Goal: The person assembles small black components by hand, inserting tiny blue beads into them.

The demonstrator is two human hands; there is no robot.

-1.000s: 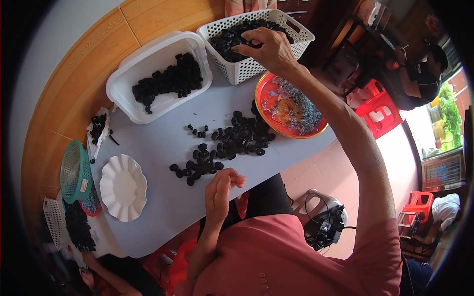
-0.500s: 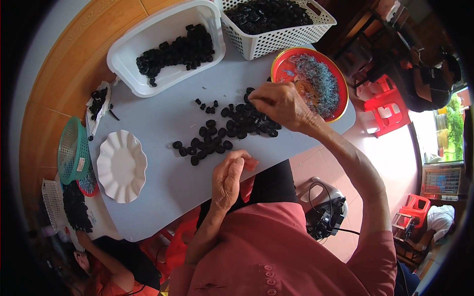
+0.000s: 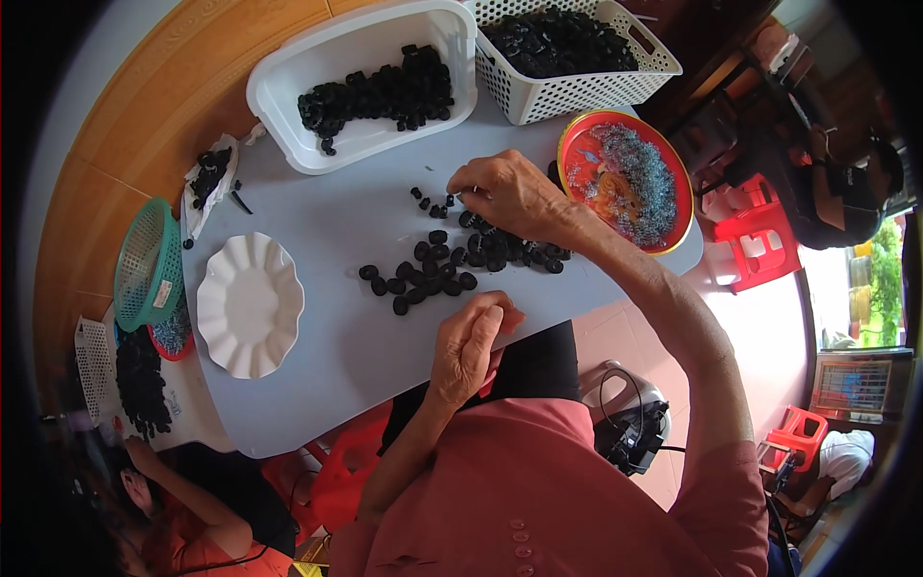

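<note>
**Hands at the pile of black rings**

We see the right hand (image 3: 510, 197) in the upper middle of the frame, palm down over the loose pile of small black rings (image 3: 452, 264) spread on the pale grey table (image 3: 327, 346). Its fingertips are drawn together at the hand's left end, just above a few stray rings, but we cannot tell whether a ring is pinched between them. The left hand (image 3: 471, 346) sits lower, at the near table edge just below the pile, fingers curled loosely inward; we cannot tell if it holds anything.

Along the top of the frame stand a white tub (image 3: 288, 91) with black rings in it and, to its right, a white slotted basket (image 3: 663, 62) filled with more. Just right of the right hand lies a red plate (image 3: 673, 231) strewn with tiny silvery pieces. At centre left rests a white scalloped plate (image 3: 250, 303), and farther left a green mesh basket (image 3: 144, 264) stands tilted on its side.
</note>
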